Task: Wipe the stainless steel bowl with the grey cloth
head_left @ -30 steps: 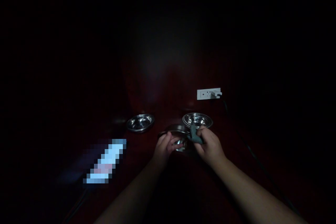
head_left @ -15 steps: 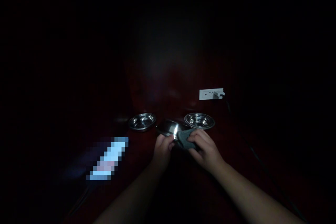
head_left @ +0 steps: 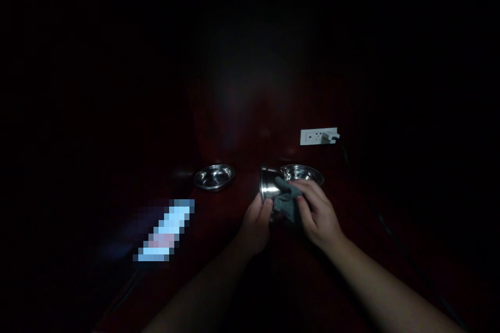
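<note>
Head view: my left hand [head_left: 255, 225] has its fingers closed around a steel bowl [head_left: 267, 183] tipped on its side. My right hand [head_left: 317, 213] pinches a grey cloth [head_left: 287, 202] against it. A second bowl [head_left: 304, 171] sits just beyond, and a third bowl [head_left: 214, 176] lies off left on the bench [head_left: 219, 218].

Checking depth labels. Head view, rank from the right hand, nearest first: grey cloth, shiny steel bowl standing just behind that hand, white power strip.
1. Grey cloth: under the right hand, pressed on the tilted steel bowl that the left hand grips.
2. Shiny round steel bowl: just behind the hand.
3. White power strip: farthest back, right of centre.
</note>
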The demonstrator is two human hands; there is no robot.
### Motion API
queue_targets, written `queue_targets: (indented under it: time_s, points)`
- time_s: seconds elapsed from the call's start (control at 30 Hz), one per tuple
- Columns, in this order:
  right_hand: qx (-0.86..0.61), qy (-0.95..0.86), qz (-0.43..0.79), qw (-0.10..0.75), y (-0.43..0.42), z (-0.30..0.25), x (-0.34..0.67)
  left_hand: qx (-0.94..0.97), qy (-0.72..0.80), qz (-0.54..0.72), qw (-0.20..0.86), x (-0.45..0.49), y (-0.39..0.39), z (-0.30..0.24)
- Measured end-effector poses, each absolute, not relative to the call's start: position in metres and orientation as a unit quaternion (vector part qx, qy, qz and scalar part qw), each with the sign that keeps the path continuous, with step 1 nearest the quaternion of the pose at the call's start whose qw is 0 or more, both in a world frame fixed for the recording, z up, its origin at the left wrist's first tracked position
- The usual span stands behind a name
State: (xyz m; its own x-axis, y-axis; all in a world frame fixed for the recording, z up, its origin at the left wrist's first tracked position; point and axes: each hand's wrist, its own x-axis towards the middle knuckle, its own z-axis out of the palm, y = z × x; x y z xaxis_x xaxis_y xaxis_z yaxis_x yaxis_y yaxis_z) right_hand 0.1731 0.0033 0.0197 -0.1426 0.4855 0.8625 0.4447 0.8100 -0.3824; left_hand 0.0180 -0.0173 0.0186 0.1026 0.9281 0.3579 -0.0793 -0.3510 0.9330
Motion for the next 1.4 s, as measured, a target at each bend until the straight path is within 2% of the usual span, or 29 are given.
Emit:
queue_targets:
  time_s: [0.3, 0.57, 1.03, 1.2, 1.4]
  points:
    - [-0.272, -0.834, 0.007, 0.481, -0.003, 0.015, 0.164, 0.596, 0.338, 0.581, 0.438, 0.019, -0.017, 0.02]
    - [-0.285, -0.833, -0.012, 0.474, -0.004, 0.022, 0.167, 0.673, 0.36, 0.525, 0.377, 0.019, -0.027, 0.025]
    - [-0.323, -0.785, 0.068, 0.524, 0.001, 0.026, 0.176, 0.817, 0.353, 0.421, 0.177, 0.015, -0.034, 0.027]
    - [-0.323, -0.728, 0.184, 0.576, 0.012, 0.024, 0.182, 0.821, 0.332, 0.421, 0.198, 0.014, -0.042, 0.034]
    - [-0.342, -0.65, 0.283, 0.617, 0.019, 0.022, 0.183, 0.718, 0.379, 0.513, 0.279, 0.018, -0.043, 0.028]
